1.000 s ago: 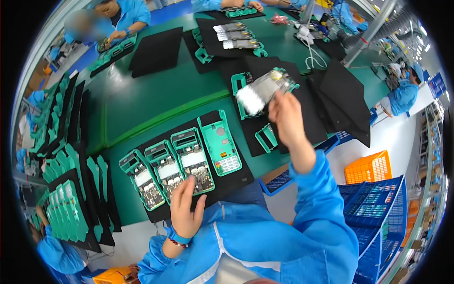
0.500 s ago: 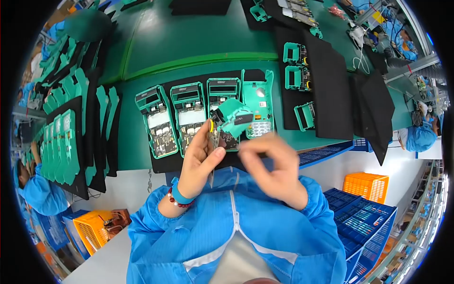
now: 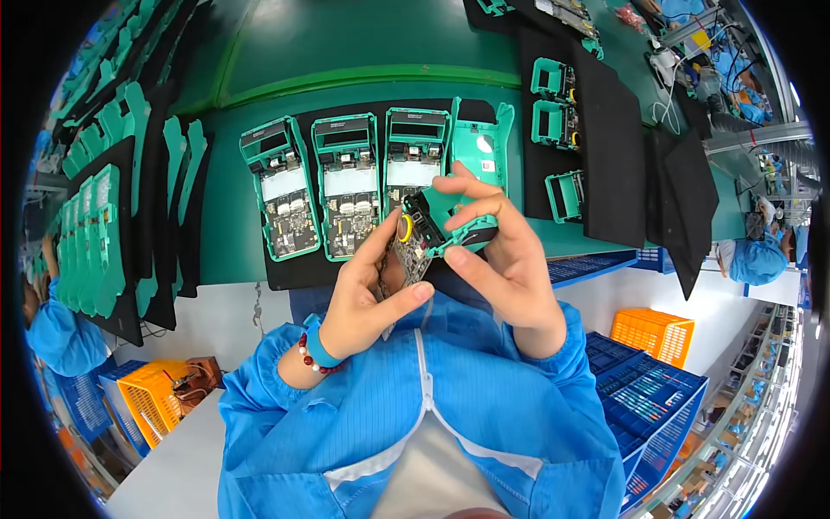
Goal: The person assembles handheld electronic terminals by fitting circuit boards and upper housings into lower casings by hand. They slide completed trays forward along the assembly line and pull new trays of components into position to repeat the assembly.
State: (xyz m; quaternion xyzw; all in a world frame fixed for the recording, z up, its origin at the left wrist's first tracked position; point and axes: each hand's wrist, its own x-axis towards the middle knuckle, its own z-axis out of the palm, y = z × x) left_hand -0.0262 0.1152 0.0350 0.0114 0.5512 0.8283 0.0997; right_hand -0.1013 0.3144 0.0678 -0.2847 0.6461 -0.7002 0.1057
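Observation:
My left hand (image 3: 372,298) grips a dark circuit board (image 3: 413,256) by its edges, tilted in front of my chest. Joined to the board's upper end is a green plastic frame (image 3: 443,204), with a yellow round part beside it. My right hand (image 3: 514,268) has its thumb and fingers closed about the frame's right side. Behind the hands, three green housings with boards in them, a left one (image 3: 281,195), a middle one (image 3: 347,186) and a right one (image 3: 417,156), lie in a row. A bare green shell (image 3: 486,143) stands beside them, partly hidden by my right hand.
Black foam sheets (image 3: 609,156) and several small green frames (image 3: 566,195) occupy the right side. More green shells (image 3: 99,233) stand in foam at left. Blue crates (image 3: 644,394) and orange crates (image 3: 653,336) sit below the table. Another person's blue sleeve (image 3: 65,333) shows at far left.
My right hand, blurred and apart before, has come up against the green frame and closed on it. The frame and board have turned and sit slightly further right in view.

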